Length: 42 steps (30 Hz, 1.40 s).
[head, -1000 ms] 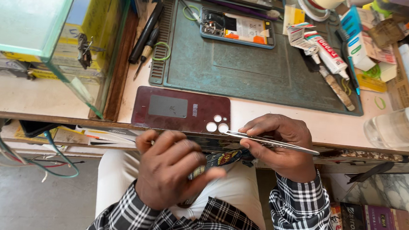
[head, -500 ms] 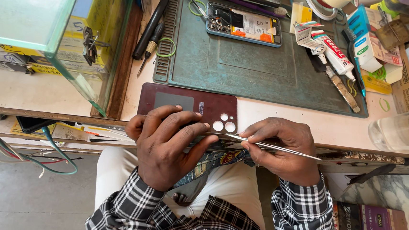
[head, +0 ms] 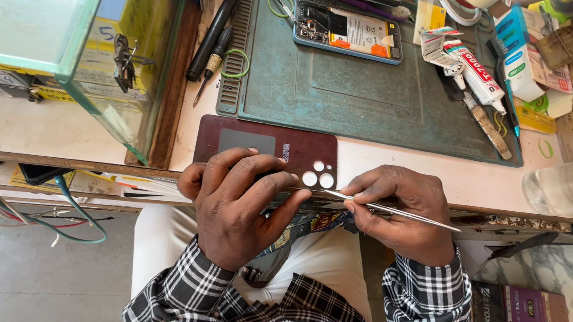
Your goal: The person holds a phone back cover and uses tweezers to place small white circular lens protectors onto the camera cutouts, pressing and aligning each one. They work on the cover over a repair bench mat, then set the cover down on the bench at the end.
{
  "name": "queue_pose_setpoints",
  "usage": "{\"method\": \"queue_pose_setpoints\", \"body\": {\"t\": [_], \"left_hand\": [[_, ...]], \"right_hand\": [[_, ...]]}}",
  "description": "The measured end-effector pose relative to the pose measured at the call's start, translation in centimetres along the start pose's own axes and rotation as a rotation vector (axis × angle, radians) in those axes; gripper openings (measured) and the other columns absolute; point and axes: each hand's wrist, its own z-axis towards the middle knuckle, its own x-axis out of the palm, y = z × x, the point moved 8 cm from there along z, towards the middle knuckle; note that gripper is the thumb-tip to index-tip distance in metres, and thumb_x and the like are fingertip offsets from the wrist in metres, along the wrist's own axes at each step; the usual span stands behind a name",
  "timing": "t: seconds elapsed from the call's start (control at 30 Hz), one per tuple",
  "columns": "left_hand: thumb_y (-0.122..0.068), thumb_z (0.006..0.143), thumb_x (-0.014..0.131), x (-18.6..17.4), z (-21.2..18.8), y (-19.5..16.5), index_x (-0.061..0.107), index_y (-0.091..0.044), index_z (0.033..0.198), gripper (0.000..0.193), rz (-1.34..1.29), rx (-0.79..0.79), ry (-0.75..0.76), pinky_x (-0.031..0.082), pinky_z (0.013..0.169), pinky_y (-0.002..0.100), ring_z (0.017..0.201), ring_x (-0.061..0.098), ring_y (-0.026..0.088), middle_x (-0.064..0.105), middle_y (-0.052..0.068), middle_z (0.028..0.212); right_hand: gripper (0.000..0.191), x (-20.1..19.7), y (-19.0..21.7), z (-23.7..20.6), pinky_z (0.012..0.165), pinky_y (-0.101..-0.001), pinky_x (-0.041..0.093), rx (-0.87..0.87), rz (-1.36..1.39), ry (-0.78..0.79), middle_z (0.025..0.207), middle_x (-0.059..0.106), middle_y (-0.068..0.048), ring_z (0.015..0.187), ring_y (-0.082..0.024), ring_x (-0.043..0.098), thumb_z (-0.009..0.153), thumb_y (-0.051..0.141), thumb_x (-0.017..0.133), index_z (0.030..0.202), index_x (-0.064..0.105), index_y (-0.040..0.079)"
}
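Taking the dark red back cover [head: 247, 145] as the landmark: far to its left stands a glass case [head: 53, 37] on the bench [head: 46, 131], with loose wires [head: 20, 220] hanging below. Just above the cover lies a green work mat [head: 371, 100] carrying an opened phone [head: 348, 31] with its battery showing.

The left hand [head: 239, 208] lies over the cover's near edge, fingers curled on top and thumb beneath, clasping it against the bench edge. To the right of the cover's camera holes, the right hand [head: 400, 213] pinches a thin metal pry tool [head: 391, 208], its tip pointing left at the cover's lower right corner, just below those holes.

The step in hand looks like working along that edge (scraping or prying, I judge). The next move would call for a shallow, steady slide along the edge while the left hand keeps the cover from shifting.

Further right, above, lie a glue tube [head: 474, 70] and a clear bottle [head: 567, 187].
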Motion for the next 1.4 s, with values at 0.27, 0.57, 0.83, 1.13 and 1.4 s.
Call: {"method": "queue_pose_setpoints", "body": {"t": [0.27, 0.57, 0.83, 1.13, 1.4], "left_hand": [[-0.039, 0.086, 0.087, 0.0, -0.13, 0.04, 0.076, -0.022, 0.1, 0.025, -0.001, 0.009, -0.005, 0.031, 0.1, 0.042, 0.117, 0.057, 0.022, 0.069, -0.006, 0.113], [-0.038, 0.086, 0.087, 0.09, -0.11, 0.17, 0.076, -0.021, 0.101, 0.026, -0.016, -0.005, 0.008, 0.032, 0.101, 0.041, 0.118, 0.057, 0.023, 0.069, -0.005, 0.114], [-0.038, 0.084, 0.088, -0.06, -0.09, 0.05, 0.076, -0.021, 0.1, 0.026, 0.003, 0.01, -0.008, 0.031, 0.099, 0.042, 0.116, 0.058, 0.022, 0.07, -0.005, 0.112], [-0.037, 0.084, 0.089, 0.1, -0.04, 0.15, 0.077, -0.02, 0.099, 0.026, -0.018, 0.004, 0.005, 0.032, 0.1, 0.042, 0.117, 0.058, 0.023, 0.071, -0.005, 0.112], [-0.037, 0.085, 0.088, 0.11, 0.07, 0.14, 0.077, -0.02, 0.1, 0.025, -0.026, -0.002, 0.016, 0.031, 0.101, 0.041, 0.118, 0.057, 0.023, 0.07, -0.005, 0.112]], "right_hand": [[0.013, 0.26, 0.37, 0.31, 0.065, -0.0244, 0.062, -0.036, -0.054, 0.039, 0.096, 0.079, -0.014, 0.079, -0.013, 0.077, 0.084, -0.001, 0.079, 0.089, 0.068, 0.004], [0.011, 0.06, 0.06, -0.08, 0.069, -0.0255, 0.064, -0.011, 0.072, -0.015, 0.096, 0.078, -0.016, 0.081, -0.015, 0.078, 0.087, -0.002, 0.077, 0.091, 0.067, 0.002], [0.012, 0.29, 0.54, 0.29, 0.07, -0.0253, 0.064, -0.041, -0.04, 0.045, 0.096, 0.078, -0.015, 0.085, -0.015, 0.078, 0.085, -0.001, 0.079, 0.089, 0.068, 0.003], [0.013, 0.22, 0.39, 0.03, 0.071, -0.0249, 0.064, -0.069, 0.029, 0.007, 0.098, 0.078, -0.016, 0.086, -0.015, 0.078, 0.087, -0.003, 0.078, 0.094, 0.068, 0.003], [0.012, 0.12, -0.09, -0.05, 0.065, -0.0239, 0.063, -0.004, 0.039, 0.006, 0.098, 0.078, -0.016, 0.077, -0.013, 0.077, 0.086, -0.003, 0.078, 0.091, 0.068, 0.003]]}}
